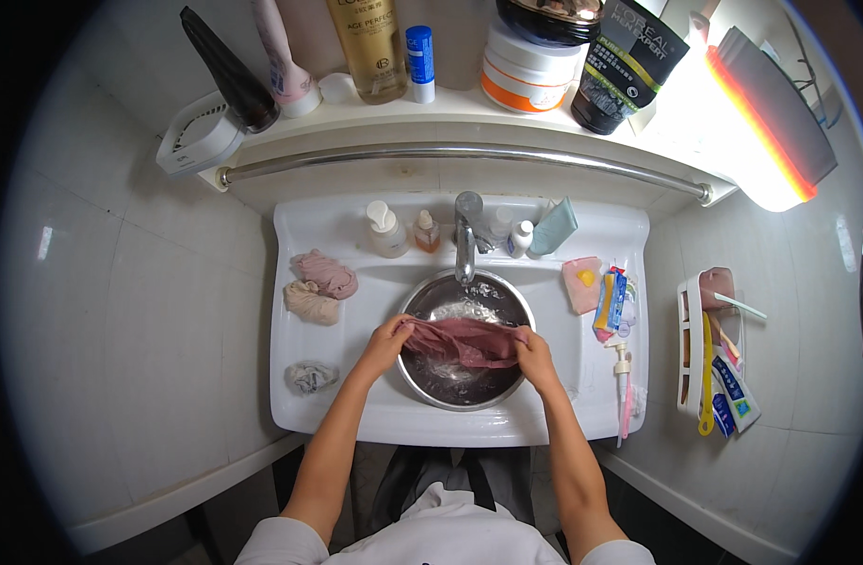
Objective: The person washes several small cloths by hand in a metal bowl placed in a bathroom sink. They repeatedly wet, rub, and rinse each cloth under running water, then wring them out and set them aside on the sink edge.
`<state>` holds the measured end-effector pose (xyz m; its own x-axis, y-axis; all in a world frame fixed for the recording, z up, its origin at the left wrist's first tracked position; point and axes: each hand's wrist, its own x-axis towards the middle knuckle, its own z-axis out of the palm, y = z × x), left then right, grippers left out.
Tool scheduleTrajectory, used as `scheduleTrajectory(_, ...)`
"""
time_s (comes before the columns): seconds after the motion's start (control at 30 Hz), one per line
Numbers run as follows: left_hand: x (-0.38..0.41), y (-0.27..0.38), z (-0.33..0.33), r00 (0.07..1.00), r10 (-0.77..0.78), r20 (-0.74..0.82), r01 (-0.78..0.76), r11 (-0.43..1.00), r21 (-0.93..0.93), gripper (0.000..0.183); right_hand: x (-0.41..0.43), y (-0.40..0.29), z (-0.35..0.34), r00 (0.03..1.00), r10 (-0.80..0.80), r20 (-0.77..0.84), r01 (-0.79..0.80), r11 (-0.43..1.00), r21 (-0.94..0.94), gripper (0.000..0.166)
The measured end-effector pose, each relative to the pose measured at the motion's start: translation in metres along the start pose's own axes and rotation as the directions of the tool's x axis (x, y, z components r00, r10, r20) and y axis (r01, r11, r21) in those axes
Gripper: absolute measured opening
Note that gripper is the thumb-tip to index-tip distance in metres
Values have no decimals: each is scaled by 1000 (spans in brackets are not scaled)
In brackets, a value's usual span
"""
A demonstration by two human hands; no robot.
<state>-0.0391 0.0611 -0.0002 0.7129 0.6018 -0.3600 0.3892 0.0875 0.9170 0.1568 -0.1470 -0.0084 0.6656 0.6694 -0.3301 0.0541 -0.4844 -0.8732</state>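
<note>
A dusty-pink wet cloth garment point(467, 342) is stretched sideways between my two hands over a round metal basin point(467, 407). My left hand point(389, 345) pinches its left end above the basin's left rim. At the right rim, the fingers of my right hand point(533, 353) grip the other end. Rippling water point(453, 385) lies in the basin, beneath the cloth. The basin sits in a white ceramic washbasin point(375, 417), below a chrome faucet point(467, 240). Whether water runs from the spout is hard to tell.
Bunched pink cloth point(329, 274), beige cloth point(311, 304) and a greyish-white bundle point(312, 377) lie on the left ledge. A pump bottle point(387, 229) stands behind. Packets point(610, 300) and a pump dispenser point(621, 367) line the right side. Above runs a metal towel bar point(460, 150).
</note>
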Motion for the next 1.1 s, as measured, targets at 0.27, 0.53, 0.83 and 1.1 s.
scheduleTrajectory(0.27,-4,36,2,983,59,-172,-141,846,-515,22,-11,8,-17,988,-140,-57,147,980,137,21)
scheduleTrajectory(0.53,-11,37,3,966,79,-246,-161,928,-335,23,-49,-47,-22,905,-227,360,385,798,-463,45)
scheduleTrajectory(0.83,-69,5,100,908,392,148,-419,864,280,25,-44,-27,38,830,237,504,-557,372,743,36)
scheduleTrajectory(1.1,-42,-33,67,992,67,110,-33,958,-285,53,-45,-41,52,978,150,144,-208,667,716,35)
